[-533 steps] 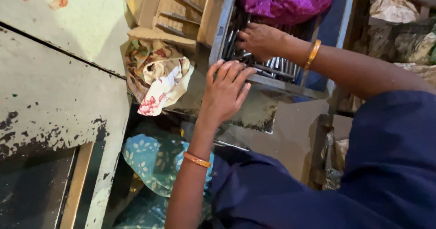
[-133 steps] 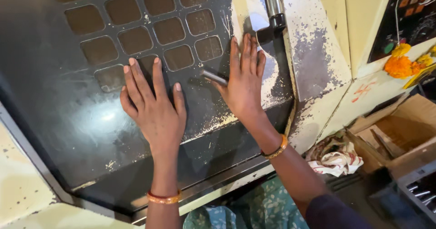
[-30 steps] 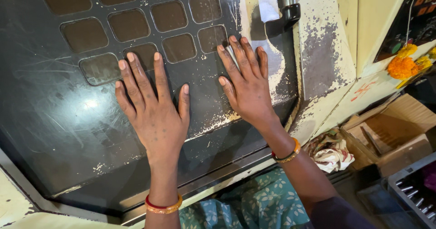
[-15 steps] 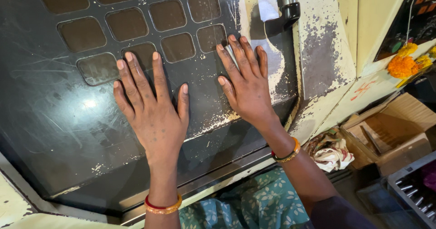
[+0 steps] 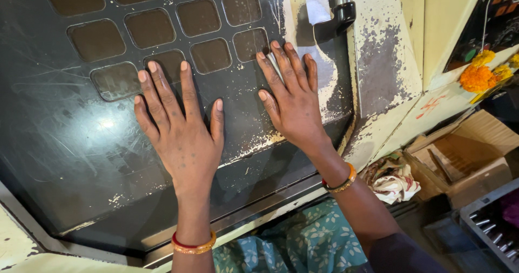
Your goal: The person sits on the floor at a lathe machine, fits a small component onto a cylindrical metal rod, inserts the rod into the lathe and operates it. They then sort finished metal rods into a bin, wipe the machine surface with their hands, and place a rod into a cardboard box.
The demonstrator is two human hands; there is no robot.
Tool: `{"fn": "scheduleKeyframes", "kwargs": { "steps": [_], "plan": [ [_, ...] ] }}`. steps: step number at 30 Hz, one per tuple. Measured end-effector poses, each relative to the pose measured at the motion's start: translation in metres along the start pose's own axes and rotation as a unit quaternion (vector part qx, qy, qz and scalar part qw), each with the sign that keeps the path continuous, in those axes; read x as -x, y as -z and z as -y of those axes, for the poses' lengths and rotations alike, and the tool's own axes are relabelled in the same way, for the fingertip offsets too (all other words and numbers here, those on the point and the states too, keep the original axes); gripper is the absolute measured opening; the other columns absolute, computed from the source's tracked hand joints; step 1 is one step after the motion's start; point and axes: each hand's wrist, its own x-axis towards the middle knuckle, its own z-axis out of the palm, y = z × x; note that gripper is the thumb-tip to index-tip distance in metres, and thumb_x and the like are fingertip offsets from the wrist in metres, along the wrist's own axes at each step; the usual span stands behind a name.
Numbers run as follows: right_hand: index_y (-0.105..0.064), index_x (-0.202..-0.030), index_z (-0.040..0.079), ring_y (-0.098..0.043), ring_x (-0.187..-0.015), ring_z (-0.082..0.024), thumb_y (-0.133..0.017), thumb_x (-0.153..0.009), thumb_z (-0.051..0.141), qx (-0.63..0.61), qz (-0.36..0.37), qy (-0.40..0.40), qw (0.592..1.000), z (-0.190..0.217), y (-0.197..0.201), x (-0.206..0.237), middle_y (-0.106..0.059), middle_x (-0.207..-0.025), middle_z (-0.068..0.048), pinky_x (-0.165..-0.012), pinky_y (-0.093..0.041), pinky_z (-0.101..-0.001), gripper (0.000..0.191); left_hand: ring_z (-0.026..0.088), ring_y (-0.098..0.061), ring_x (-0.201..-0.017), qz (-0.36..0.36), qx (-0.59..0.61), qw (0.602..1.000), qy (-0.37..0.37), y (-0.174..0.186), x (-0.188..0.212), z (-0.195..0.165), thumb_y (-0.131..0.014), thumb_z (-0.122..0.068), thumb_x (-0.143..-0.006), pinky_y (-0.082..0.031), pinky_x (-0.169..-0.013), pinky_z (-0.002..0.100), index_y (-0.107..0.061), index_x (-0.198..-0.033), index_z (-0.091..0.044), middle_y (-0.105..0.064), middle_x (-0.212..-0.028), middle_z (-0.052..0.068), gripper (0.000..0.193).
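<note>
Here, left hand (image 5: 181, 129) and right hand (image 5: 292, 97) lie flat, fingers spread, grasping nothing, pressed on dark machine door (image 5: 81, 143). Handle (image 5: 338, 16) at one o'clock; crumpled rag (image 5: 392, 175) at four.

To my right, an open brown cardboard box (image 5: 476, 154) is sitting beside a crumpled patterned cloth rag (image 5: 392, 176). Orange marigold flowers (image 5: 478, 75) are lying on the pale ledge above.
</note>
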Motion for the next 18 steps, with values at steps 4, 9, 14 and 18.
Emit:
{"fn": "scheduleKeyframes", "kwargs": {
  "steps": [4,9,14,18],
  "plan": [
    [-0.042,-0.161,0.014,-0.026,-0.159,-0.034,-0.051,-0.112,0.034,-0.003,0.000,-0.001,1.000,0.0001,0.0003,0.0000,-0.033,-0.168,-0.015,-0.130,-0.015,-0.0579,0.054,0.037,-0.014,-0.160,0.000,0.002,1.000,0.001,-0.0003,-0.0002,0.0000,-0.050,-0.049,-0.114,-0.012,-0.130,0.054,-0.038,-0.167,-0.011,-0.019,-0.172,0.023,0.067],
    [-0.042,-0.161,0.013,-0.026,-0.159,-0.034,-0.050,-0.112,0.034,-0.006,-0.001,0.001,1.000,-0.0002,0.0007,0.0000,-0.033,-0.168,-0.015,-0.130,-0.015,-0.0578,0.053,0.037,-0.013,-0.160,0.003,0.003,1.000,0.002,-0.0013,-0.0002,0.0002,-0.050,-0.050,-0.113,-0.012,-0.130,0.054,-0.038,-0.167,-0.011,-0.019,-0.172,0.023,0.068],
    [-0.042,-0.161,0.014,-0.026,-0.159,-0.034,-0.049,-0.113,0.034,-0.001,-0.002,0.001,1.000,-0.0003,-0.0002,-0.0001,-0.033,-0.168,-0.015,-0.130,-0.015,-0.0578,0.053,0.036,-0.012,-0.161,0.002,0.003,1.000,0.001,-0.0026,0.0001,0.0011,-0.050,-0.050,-0.114,-0.012,-0.130,0.054,-0.037,-0.168,-0.011,-0.018,-0.172,0.023,0.068],
    [-0.042,-0.161,0.014,-0.026,-0.159,-0.034,-0.049,-0.113,0.034,0.002,-0.002,0.001,1.000,-0.0007,-0.0007,0.0000,-0.033,-0.168,-0.015,-0.130,-0.015,-0.0577,0.053,0.036,-0.012,-0.160,0.002,0.000,1.000,0.000,-0.0035,-0.0002,0.0015,-0.051,-0.050,-0.113,-0.012,-0.130,0.054,-0.037,-0.168,-0.011,-0.017,-0.172,0.022,0.068]
  ]
}}
